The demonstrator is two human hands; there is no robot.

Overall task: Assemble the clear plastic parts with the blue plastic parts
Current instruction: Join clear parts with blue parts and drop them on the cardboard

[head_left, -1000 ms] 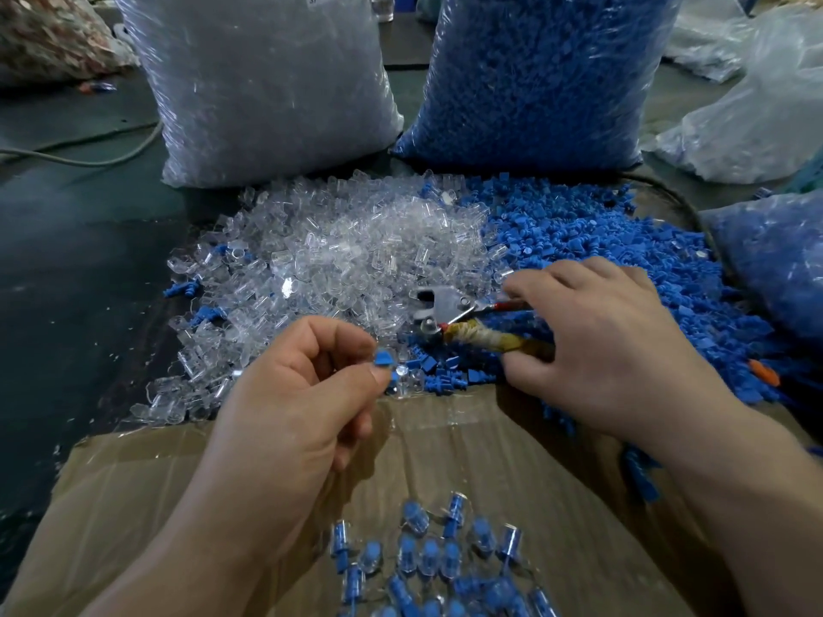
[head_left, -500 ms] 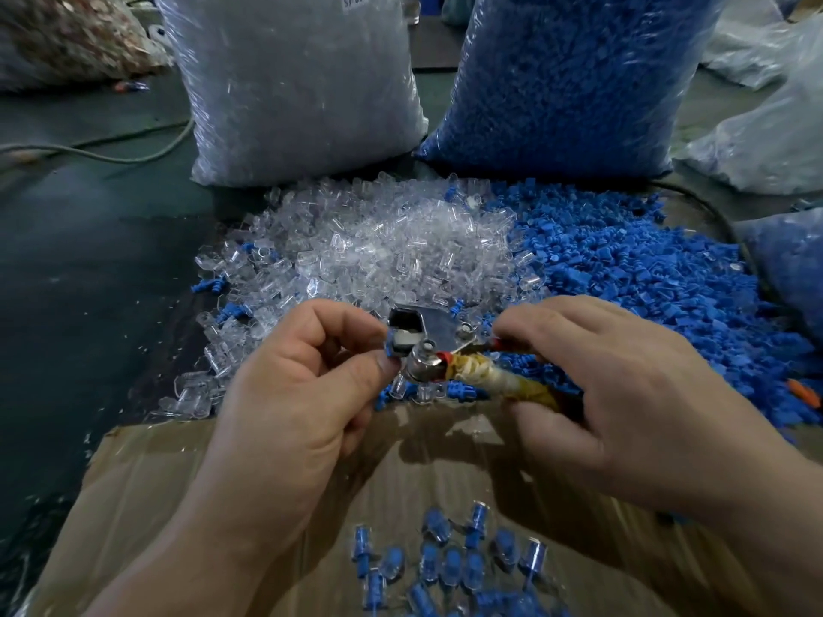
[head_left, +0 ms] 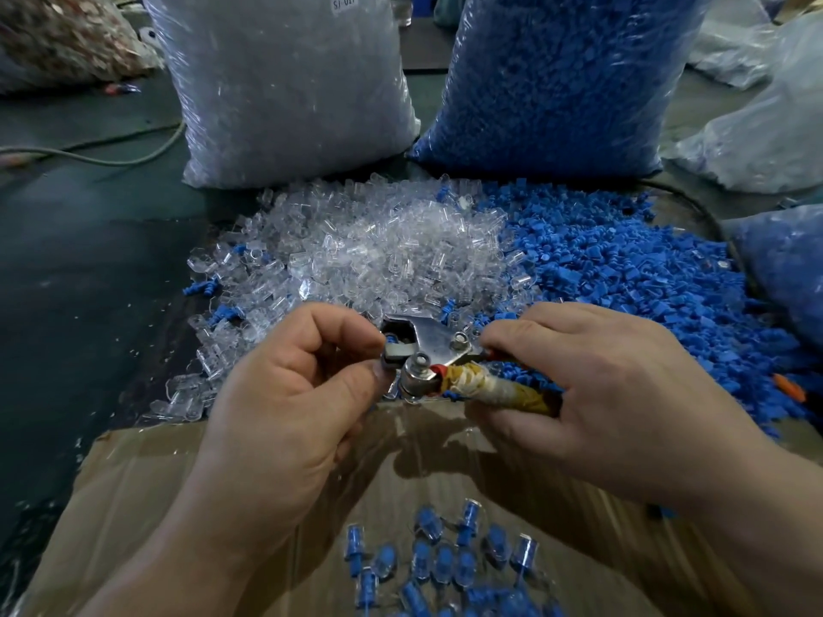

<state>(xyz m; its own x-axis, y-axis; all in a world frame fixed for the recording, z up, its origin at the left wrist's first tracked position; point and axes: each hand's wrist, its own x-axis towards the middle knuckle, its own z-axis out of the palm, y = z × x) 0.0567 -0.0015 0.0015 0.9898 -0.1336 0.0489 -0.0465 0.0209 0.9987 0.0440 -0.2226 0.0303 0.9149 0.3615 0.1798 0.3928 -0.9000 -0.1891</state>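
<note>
dark green desk (head_left: 89, 282), bags at the back. left bag (head_left: 285, 91): clear film, full of clear parts, tag reads "sj-017". beside it the blue bag (head_left: 556, 82), packed with blue parts. more pale bags (head_left: 766, 126) far right (contents not readable).

in front of the bags are two loose piles touching each other: clear parts (head_left: 378, 251) on the left, blue parts (head_left: 623, 269) on the right, with a few strays mixed across the border.

near edge: open cardboard box (head_left: 156, 505), with assembled pieces (head_left: 445, 558) (blue inside clear) lying in its bottom.

hands, both above the box's far edge, just in front of the piles:
- right hand (head_left: 614, 394) is curled round the handles of a metal hand tool (head_left: 427, 349); lower handle is wrapped in yellowish tape.
- left hand (head_left: 289, 403): thumb and forefinger pinched together on a small piece (head_left: 391, 339) with blue showing, right at the tool's head. other fingers curled in.

can't tell whether the piece sits fully in the tool's jaws, the fingers cover it.
</note>
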